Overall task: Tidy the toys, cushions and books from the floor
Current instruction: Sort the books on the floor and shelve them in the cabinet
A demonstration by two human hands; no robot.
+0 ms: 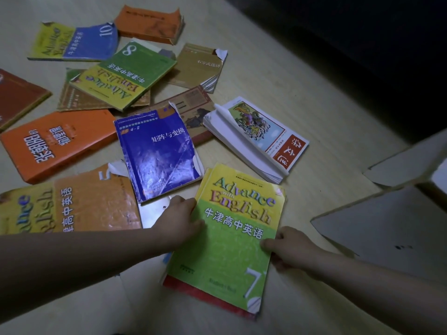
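Curling round the left edge of the green textbook (225, 240) with the fingers of the left hand (181, 218), thumb pressed flat on the cover. Pinching the opposite edge with the right hand (290, 250), thumb on top, the other fingers tucked beneath. Holding the green textbook squarely between both hands, close in front of the body, stacked on a red book (205, 294) peeking out along its near edge; impossible to tell whether lifting clear of the pale floor (302, 76) or still resting there.

Lying just beyond the left hand: a creased blue book (159, 153), with an orange-and-yellow textbook (72, 206) just beside it to the left. Sitting near the far corner of the green textbook: an open white book (256, 141), pages fanning, picture cover curling back.

Sprawling farther out across the floor: an orange book (55, 143), a second green workbook (123, 76) lying tilted across a brown book (79, 100), a blue-and-yellow textbook (75, 42), a thick paperback (150, 24) at the far end, and a tan book (198, 66) with a dog-eared corner.

Standing open to the right of the right hand: grey cardboard flaps (387, 233).
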